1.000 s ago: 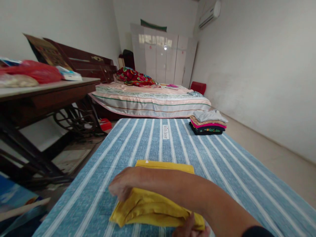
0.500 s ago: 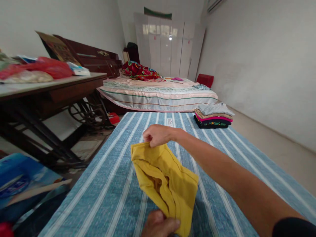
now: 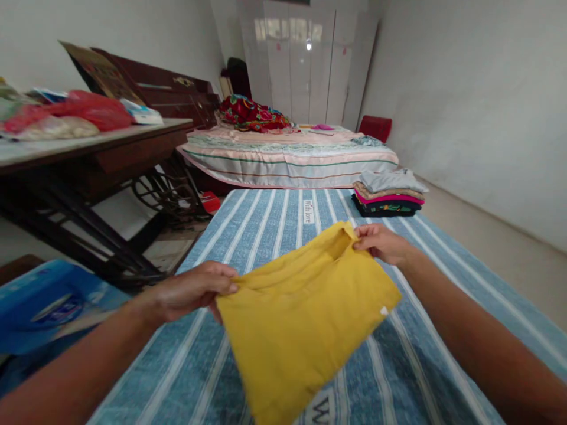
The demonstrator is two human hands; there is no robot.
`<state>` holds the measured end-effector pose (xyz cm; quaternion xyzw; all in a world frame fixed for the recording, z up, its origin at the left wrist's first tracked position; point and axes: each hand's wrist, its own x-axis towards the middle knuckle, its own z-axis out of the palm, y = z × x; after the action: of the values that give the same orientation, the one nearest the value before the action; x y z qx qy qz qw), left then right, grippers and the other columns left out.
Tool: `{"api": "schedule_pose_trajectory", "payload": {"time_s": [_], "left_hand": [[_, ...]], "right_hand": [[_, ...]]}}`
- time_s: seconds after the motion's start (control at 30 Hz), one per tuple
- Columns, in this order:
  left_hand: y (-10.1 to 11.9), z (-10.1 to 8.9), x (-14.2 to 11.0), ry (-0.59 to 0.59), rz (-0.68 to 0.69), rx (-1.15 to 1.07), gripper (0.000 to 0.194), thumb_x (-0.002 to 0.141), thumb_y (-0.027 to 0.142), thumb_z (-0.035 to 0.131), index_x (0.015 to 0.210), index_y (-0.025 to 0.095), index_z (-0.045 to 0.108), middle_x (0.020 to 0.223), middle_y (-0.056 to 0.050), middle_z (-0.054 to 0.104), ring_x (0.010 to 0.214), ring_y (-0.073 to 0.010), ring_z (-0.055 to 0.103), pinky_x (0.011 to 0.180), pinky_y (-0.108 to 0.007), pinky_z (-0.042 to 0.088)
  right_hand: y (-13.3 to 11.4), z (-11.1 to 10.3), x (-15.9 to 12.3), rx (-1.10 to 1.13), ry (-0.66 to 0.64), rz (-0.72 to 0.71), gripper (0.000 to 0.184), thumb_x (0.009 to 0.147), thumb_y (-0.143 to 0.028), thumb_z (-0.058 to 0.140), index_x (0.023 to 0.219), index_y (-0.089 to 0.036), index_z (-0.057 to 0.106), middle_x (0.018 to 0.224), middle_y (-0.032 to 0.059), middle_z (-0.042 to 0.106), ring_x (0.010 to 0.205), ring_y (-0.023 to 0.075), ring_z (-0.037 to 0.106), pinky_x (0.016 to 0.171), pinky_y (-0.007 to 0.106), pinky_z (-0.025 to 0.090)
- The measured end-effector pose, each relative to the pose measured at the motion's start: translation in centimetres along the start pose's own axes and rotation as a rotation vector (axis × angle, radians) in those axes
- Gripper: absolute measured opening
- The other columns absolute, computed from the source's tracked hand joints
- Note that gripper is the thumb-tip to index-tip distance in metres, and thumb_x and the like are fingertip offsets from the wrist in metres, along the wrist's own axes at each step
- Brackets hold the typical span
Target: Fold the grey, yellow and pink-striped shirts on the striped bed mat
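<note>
A yellow folded garment point(image 3: 305, 324) hangs stretched between my two hands, tilted with its right side higher, over a blue striped bedsheet point(image 3: 208, 360). My left hand point(image 3: 206, 286) pinches its upper left corner, thumb on top. At the upper right corner, my right hand point(image 3: 378, 243) grips the fabric between thumb and fingers. A small white tag shows near the garment's right edge. The exact kind of garment cannot be made out. Past my right hand, a stack of folded clothes point(image 3: 390, 193) in grey, tan, pink and black lies on the sheet.
Behind stands another bed point(image 3: 287, 168) with a red floral blanket point(image 3: 254, 113). To the left is a sewing-machine table point(image 3: 146, 139) bearing red plastic bags point(image 3: 95, 111). A blue package point(image 3: 62, 307) sits low at the left. A white wardrobe point(image 3: 296, 71) is at the back.
The yellow garment has been turned and spread out between both hands. My left hand moved up and left, my right hand moved right. The view has tipped slightly downward.
</note>
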<state>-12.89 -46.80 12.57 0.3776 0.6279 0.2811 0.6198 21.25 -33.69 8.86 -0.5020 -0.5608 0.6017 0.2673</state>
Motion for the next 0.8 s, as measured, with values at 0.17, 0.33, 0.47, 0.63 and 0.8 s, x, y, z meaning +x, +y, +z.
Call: {"api": "schedule_pose_trajectory", "payload": {"time_s": [0.17, 0.33, 0.47, 0.63, 0.8], "left_hand": [[-2.9, 2.7, 5.7, 0.139, 0.081, 0.133, 0.023, 0.079, 0.023, 0.048, 0.082, 0.002, 0.058, 0.051, 0.006, 0.061, 0.051, -0.0085, 0.06, 0.052, -0.014, 0.043], [-4.8, 2.2, 5.6, 0.175, 0.008, -0.201, 0.027, 0.072, 0.027, 0.068, 0.089, 0.008, 0.061, 0.074, -0.004, 0.071, 0.069, -0.0187, 0.067, 0.065, -0.03, 0.053], [-6.3, 2.4, 3.6, 0.164, -0.13, -0.359, 0.034, 0.067, 0.03, 0.074, 0.093, 0.011, 0.062, 0.091, -0.013, 0.072, 0.084, -0.0256, 0.068, 0.076, -0.039, 0.054], [-8.5, 4.9, 1.5, 0.057, -0.213, -0.357, 0.04, 0.061, 0.035, 0.077, 0.091, 0.012, 0.062, 0.092, -0.015, 0.071, 0.089, -0.0311, 0.067, 0.076, -0.044, 0.053], [-9.4, 6.4, 1.1, 0.129, -0.146, -0.326, 0.037, 0.06, 0.033, 0.076, 0.086, 0.014, 0.06, 0.084, -0.012, 0.072, 0.078, -0.0278, 0.069, 0.069, -0.04, 0.054]], "right_hand": [[6.7, 1.9, 3.9, -0.079, 0.152, 0.133, 0.014, 0.06, -0.021, 0.067, 0.059, -0.016, 0.053, 0.037, -0.0077, 0.043, 0.032, 0.0061, 0.037, 0.033, 0.017, 0.023], [8.3, 1.9, 4.6, -0.13, 0.17, 0.139, 0.016, 0.067, -0.028, 0.067, 0.063, -0.016, 0.057, 0.04, -0.0073, 0.045, 0.034, 0.0068, 0.04, 0.033, 0.017, 0.025], [8.5, 1.3, 3.6, -0.157, 0.124, 0.17, 0.024, 0.07, -0.036, 0.067, 0.061, -0.016, 0.057, 0.042, -0.0052, 0.048, 0.036, 0.0082, 0.043, 0.033, 0.018, 0.028], [8.6, 1.3, 2.0, -0.156, 0.059, 0.174, 0.026, 0.068, -0.036, 0.071, 0.059, -0.014, 0.059, 0.047, -0.0016, 0.054, 0.039, 0.0088, 0.045, 0.035, 0.019, 0.027], [8.7, 1.7, 1.0, -0.076, 0.045, 0.088, 0.029, 0.071, -0.04, 0.067, 0.061, -0.016, 0.055, 0.054, -0.0019, 0.058, 0.047, 0.0083, 0.049, 0.043, 0.018, 0.034]]}}
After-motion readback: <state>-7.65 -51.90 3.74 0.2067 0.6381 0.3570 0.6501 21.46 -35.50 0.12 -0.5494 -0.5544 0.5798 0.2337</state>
